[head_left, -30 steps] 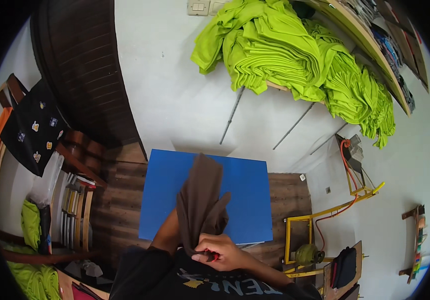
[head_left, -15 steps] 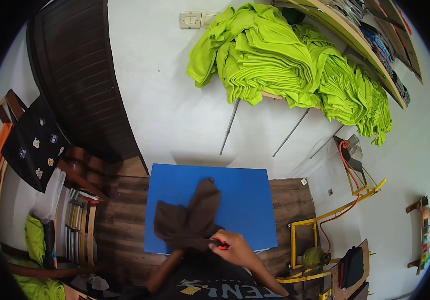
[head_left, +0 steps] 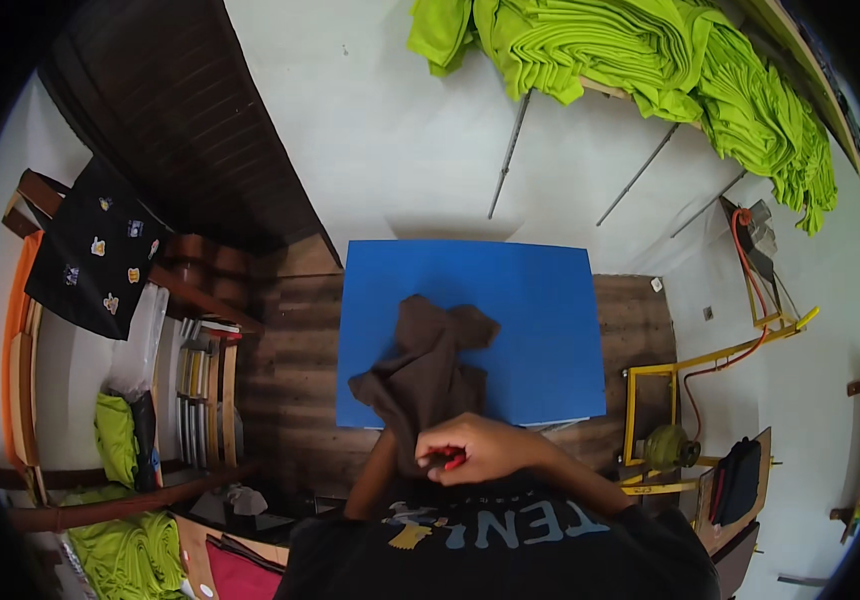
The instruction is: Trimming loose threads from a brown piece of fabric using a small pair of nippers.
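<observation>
A dark brown piece of cloth [head_left: 420, 350], perhaps a garment, lies crumpled over the near left part of a blue tabletop [head_left: 540, 330]. Its near end hangs over the table's front edge toward my chest. My right hand [head_left: 475, 447] is closed around a small red tool [head_left: 453, 459], mostly covered by the fingers; its kind does not show. This hand is right against the near end of the cloth. My left forearm [head_left: 375, 478] reaches up under the cloth, which hides the left hand and its fingers.
Bright green folded cloths [head_left: 590, 50] are piled on a wall shelf at the far right. A yellow metal frame [head_left: 635, 420] with a red hose stands right of the table. To the left are a wooden rack [head_left: 225, 400] and a black printed bag [head_left: 100, 260].
The view has tilted down, so the table sits higher in the picture. The cloth has shifted and bunched differently, its far flap now folded to the right. My right hand still grips the red tool.
</observation>
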`<state>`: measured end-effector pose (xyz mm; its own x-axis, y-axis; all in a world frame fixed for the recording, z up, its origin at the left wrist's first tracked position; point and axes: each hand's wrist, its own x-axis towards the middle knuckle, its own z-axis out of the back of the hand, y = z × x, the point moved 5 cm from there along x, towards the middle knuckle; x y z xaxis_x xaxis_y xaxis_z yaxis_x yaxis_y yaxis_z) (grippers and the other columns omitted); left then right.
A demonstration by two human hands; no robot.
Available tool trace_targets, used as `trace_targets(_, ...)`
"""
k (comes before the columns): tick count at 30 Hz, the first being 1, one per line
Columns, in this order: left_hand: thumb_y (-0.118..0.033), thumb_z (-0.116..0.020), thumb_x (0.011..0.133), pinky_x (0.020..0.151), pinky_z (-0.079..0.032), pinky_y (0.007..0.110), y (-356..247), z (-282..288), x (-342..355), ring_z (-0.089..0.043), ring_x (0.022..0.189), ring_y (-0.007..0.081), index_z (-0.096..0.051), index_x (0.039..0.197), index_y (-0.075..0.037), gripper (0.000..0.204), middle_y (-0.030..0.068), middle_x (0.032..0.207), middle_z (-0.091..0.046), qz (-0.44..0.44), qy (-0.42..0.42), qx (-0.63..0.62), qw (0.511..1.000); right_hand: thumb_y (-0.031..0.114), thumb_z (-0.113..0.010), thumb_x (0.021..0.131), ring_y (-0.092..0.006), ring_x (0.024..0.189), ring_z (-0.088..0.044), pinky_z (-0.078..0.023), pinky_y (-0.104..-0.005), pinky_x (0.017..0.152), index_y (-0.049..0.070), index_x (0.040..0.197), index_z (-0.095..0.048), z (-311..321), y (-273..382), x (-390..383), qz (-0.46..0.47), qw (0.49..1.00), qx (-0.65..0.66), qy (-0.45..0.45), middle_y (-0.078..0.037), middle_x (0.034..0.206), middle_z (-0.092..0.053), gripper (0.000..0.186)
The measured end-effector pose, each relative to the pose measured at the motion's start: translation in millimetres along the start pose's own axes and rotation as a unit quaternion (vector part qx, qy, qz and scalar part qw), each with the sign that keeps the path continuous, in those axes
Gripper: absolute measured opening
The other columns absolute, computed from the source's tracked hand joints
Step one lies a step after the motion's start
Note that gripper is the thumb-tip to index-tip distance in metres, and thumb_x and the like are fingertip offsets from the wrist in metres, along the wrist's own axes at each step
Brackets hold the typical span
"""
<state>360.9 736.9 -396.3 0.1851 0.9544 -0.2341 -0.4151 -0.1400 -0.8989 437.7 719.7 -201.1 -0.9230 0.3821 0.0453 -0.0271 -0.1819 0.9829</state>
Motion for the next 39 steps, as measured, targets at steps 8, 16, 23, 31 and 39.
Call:
trace_targets(8, -0.020, -0.051, 0.094, 0.095, -0.043, 0.035, 3.0, 2.2, -32.7, -0.056, 0.111, 0.0260, -0.059, 0.118, 0.000, 0.032, 0.0150, 0.115, -0.062, -0.009, -0.047, -0.018, 0.999, 0.008, -0.067, 0.084, -0.0031, 0.066, -0.040, -0.034, -0.0214, 0.060, 0.005, 0.090, -0.055, 20.1, -18.3, -68.2, -0.116, 0.943, 0.081, -0.300, 0.005, 0.073, -0.047, 0.013)
trace_targets(16, -0.025, -0.046, 0.100, 0.094, -0.039, 0.028, -89.9, -4.6, -53.0, -0.053, 0.107, 0.0169, -0.059, 0.113, 0.003, 0.034, 0.0095, 0.118, -0.056, -0.001, 0.047, -0.261, 0.964, 0.010, -0.069, 0.086, -0.0017, 0.057, -0.035, -0.030, -0.0195, 0.049, 0.008, 0.080, -0.048, 65.3, -36.5, -110.7, -0.126, 0.890, 0.145, -0.413, 0.008, 0.066, -0.037, 0.021)
trace_targets(23, -0.009, -0.057, 0.095, 0.086, -0.041, 0.023, -162.2, -4.8, -22.5, -0.054, 0.094, 0.0071, -0.061, 0.108, 0.000, 0.017, 0.0013, 0.098, -0.060, -0.127, -0.020, -0.439, 0.889, 0.014, -0.077, 0.081, -0.0002, 0.051, -0.039, -0.029, -0.0173, 0.045, 0.008, 0.085, -0.052, 80.7, -37.3, -114.3, -0.067, 0.897, 0.103, -0.425, 0.007, 0.063, -0.045, 0.026)
trace_targets(31, 0.006, -0.061, 0.087, 0.082, -0.041, 0.020, -211.5, -6.5, -28.4, -0.050, 0.093, 0.0059, -0.045, 0.118, 0.001, 0.035, 0.0005, 0.097, -0.049, -0.176, 0.033, -0.376, 0.909, 0.014, -0.082, 0.075, -0.0017, 0.064, -0.036, -0.030, -0.0195, 0.054, 0.005, 0.085, -0.057, 82.8, -8.8, -154.7, -0.160, 0.916, -0.034, -0.367, 0.008, 0.068, -0.042, 0.028)
trace_targets(39, 0.004, -0.064, 0.086, 0.065, -0.041, 0.018, -257.3, -20.5, -12.4, -0.049, 0.080, 0.0035, -0.046, 0.111, 0.003, 0.031, 0.0006, 0.096, -0.045, -0.184, 0.113, -0.265, 0.940, 0.012, -0.080, 0.077, -0.0039, 0.061, -0.040, -0.034, -0.0203, 0.054, 0.001, 0.086, -0.061, 109.4, 6.1, -234.6, -0.104, 0.865, -0.051, -0.487, 0.004, 0.068, -0.048, 0.023)
